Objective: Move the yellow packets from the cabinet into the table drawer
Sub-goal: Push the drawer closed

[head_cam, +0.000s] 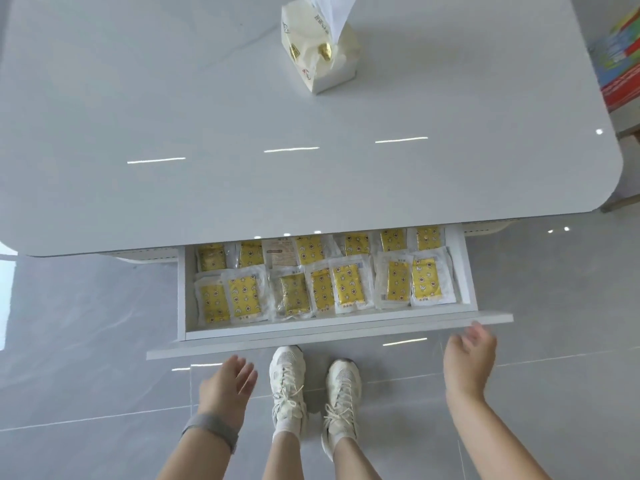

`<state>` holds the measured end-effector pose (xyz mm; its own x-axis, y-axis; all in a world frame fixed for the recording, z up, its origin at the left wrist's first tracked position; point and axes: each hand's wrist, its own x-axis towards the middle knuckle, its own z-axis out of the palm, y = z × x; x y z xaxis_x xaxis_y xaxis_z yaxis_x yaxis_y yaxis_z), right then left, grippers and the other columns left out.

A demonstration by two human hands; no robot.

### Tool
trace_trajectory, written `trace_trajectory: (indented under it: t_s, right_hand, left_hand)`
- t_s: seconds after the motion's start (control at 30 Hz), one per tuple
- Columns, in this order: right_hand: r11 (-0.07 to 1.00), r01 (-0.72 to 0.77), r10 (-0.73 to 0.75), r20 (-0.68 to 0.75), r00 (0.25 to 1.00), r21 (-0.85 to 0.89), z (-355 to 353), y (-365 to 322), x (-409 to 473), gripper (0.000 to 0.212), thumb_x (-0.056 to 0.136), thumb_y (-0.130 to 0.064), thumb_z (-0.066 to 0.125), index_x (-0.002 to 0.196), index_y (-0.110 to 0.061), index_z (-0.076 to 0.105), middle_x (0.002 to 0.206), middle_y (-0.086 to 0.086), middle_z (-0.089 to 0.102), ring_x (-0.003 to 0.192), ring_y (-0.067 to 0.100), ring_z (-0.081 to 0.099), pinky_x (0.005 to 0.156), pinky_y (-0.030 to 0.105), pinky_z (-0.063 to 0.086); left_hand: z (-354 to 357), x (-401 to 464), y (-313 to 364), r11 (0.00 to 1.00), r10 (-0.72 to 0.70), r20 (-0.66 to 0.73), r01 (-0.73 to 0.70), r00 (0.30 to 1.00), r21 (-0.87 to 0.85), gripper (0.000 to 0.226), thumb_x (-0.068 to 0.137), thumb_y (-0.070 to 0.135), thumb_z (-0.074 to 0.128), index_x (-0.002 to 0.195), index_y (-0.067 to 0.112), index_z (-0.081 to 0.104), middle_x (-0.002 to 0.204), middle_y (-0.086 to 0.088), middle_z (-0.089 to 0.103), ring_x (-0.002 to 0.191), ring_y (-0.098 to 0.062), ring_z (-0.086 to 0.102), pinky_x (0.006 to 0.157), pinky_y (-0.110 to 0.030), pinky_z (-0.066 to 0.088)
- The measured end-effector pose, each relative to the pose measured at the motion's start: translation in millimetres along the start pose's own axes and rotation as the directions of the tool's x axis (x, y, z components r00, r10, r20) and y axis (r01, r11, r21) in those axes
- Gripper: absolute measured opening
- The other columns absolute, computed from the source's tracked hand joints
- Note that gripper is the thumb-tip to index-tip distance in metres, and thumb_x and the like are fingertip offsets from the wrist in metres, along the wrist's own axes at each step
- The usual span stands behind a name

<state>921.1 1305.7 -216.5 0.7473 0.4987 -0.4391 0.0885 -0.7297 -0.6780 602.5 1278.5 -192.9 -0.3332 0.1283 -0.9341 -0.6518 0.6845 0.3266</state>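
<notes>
Drawer (322, 329) stands pulled out from under the white bench (277, 168), and it serves as the landmark for everything else. Inside it lie many yellow packets (348, 284), spread flat in roughly two rows, one toward the drawer's front and one partly hidden under the bench edge; they cover nearly the whole floor of the drawer. Just in front of the drawer's front panel, the left hand (227, 386) hangs with its fingers relaxed and spread, holding nothing. The right hand (469, 358) hovers close to the right end of that panel, likewise loose and empty, apart from the panel as far as can be told. Beyond the drawer, on the bench top, sits a tissue pack (318, 50). The cabinet is not in view, so whether any packets are left there cannot be told. Judging by the full drawer and empty hands, the transfer looks largely or wholly done; pushing the drawer closed may be what is left.
</notes>
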Motion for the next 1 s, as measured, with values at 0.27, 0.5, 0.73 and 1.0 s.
trace_trajectory:
  t_s: [0.27,0.5,0.73,1.0]
  right_hand:
    - [0.323,-0.76,0.6,0.499,0.625,0.564,44.1,-49.9,-26.7,0.047,0.106,-0.032,0.024,0.142,-0.006,0.04,0.14,0.019,0.048,0.132,0.043,0.044,0.109,0.062,0.032]
    - [0.313,-0.71,0.452,0.558,0.695,0.631,51.5,-47.5,-34.6,0.052,0.102,-0.04,0.043,0.141,-0.006,0.045,0.136,0.015,0.057,0.129,0.036,0.05,0.112,0.055,0.034]
    - [0.311,-0.672,0.419,0.538,0.732,0.672,84.0,-74.5,-32.7,0.057,0.105,-0.042,0.031,0.149,-0.007,0.034,0.15,0.013,0.044,0.14,0.029,0.04,0.117,0.046,0.029]
    - [0.321,-0.651,0.39,0.531,0.753,0.687,105.8,-102.1,-6.6,0.066,0.104,-0.048,0.027,0.154,-0.005,0.018,0.158,0.017,0.027,0.146,0.034,0.026,0.119,0.049,0.024]
  left_hand:
    - [-7.2,12.1,34.7,0.856,-0.187,0.117,0.22,0.975,-0.468,0.057,0.108,0.032,0.018,0.155,0.002,0.008,0.162,-0.021,0.016,0.15,-0.038,0.014,0.122,-0.049,0.013]
    - [2.9,18.1,44.9,0.784,-0.182,0.161,0.242,0.97,-0.571,0.052,0.109,0.028,0.018,0.155,0.005,0.018,0.161,-0.018,0.023,0.15,-0.034,0.019,0.122,-0.046,0.016]
    - [22.4,26.9,69.9,0.772,-0.14,0.197,0.231,0.97,-0.592,0.055,0.108,0.032,0.017,0.155,0.004,0.017,0.162,-0.018,0.019,0.15,-0.034,0.016,0.123,-0.046,0.014]
    - [49.5,34.9,97.2,0.745,-0.087,0.246,0.227,0.965,-0.628,0.055,0.108,0.033,0.017,0.154,0.004,0.02,0.161,-0.015,0.023,0.15,-0.033,0.019,0.123,-0.045,0.016]
